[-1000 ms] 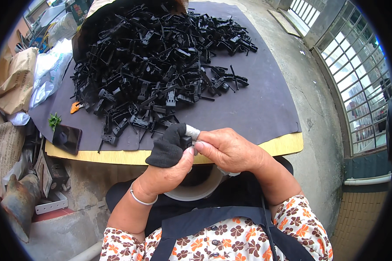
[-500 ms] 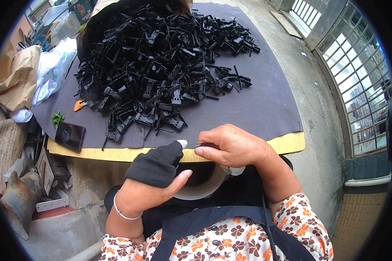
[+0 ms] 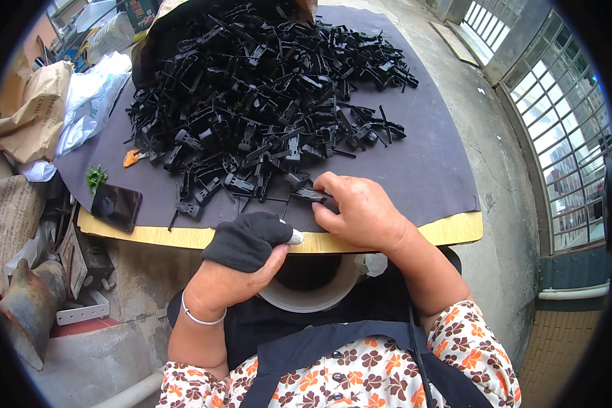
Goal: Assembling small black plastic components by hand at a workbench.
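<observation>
Yellow wooden edge (image 3: 459,228): bare along the near side of the table, bending away at both ends; both hands work right at it.
Dark grey cloth (image 3: 418,166): spread over the tabletop, with its widest open stretch to the right of the heap; at the front, only a narrow strip lies between the heap and the wood.
Black heap (image 3: 251,88): small plastic parts piled deep over the middle and far side, stragglers reaching toward the near edge.
Left corner: a phone (image 3: 124,209) beside the yellow edge, a green sprig (image 3: 96,178) and an orange key (image 3: 130,158) near it, so that side is tighter.
Below the edge: a pale bucket (image 3: 342,294) in front of the lap, its dark mouth partly under the table.
Right hand (image 3: 364,207): bare, palm down, reaching in from the lower right over the wood; thumb and forefinger stand apart around one black part (image 3: 309,195) at the heap's near fringe. From here I can't tell whether they press on it.
Left hand (image 3: 241,253): in a black glove (image 3: 245,236), low over the edge, fingers curled, bare thumb beside a whitish fingertip covering (image 3: 296,237); what's inside that curl, if anything, is hidden.
</observation>
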The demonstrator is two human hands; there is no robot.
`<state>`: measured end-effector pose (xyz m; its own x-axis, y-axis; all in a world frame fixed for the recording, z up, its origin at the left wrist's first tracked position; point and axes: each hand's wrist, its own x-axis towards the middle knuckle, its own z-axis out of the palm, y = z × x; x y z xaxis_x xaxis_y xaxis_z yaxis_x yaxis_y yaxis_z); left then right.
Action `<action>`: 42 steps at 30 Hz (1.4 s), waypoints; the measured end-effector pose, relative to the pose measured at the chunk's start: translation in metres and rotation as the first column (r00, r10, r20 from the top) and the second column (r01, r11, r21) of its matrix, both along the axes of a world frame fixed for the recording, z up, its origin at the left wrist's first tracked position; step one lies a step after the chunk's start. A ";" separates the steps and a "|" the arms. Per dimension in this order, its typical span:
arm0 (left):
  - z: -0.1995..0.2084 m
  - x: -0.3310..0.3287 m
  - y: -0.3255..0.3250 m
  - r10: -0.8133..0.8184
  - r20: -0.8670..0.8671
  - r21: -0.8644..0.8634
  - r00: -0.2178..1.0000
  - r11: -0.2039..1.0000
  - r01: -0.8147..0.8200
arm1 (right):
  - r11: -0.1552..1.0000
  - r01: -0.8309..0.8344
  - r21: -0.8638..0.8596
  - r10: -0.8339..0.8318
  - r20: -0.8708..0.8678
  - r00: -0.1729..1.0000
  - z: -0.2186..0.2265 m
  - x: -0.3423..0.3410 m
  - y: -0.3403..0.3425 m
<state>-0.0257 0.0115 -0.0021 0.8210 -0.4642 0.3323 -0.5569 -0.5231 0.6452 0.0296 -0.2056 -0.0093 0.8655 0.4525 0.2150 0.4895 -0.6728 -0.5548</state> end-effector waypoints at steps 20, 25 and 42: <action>-0.001 0.012 -0.041 -0.364 -0.720 -0.649 0.591 0.653 -0.389 | 0.874 -0.392 0.287 0.295 0.326 0.898 0.006 -0.006 -0.024; -0.005 0.013 -0.059 -0.050 -0.249 -0.543 0.967 0.834 -0.096 | 0.818 -0.342 0.463 0.263 0.229 0.937 0.020 -0.024 -0.008; -0.001 0.005 -0.052 0.065 -0.311 -0.316 0.948 0.934 -0.168 | 0.917 -0.200 0.346 0.281 -0.203 0.938 0.016 -0.024 -0.017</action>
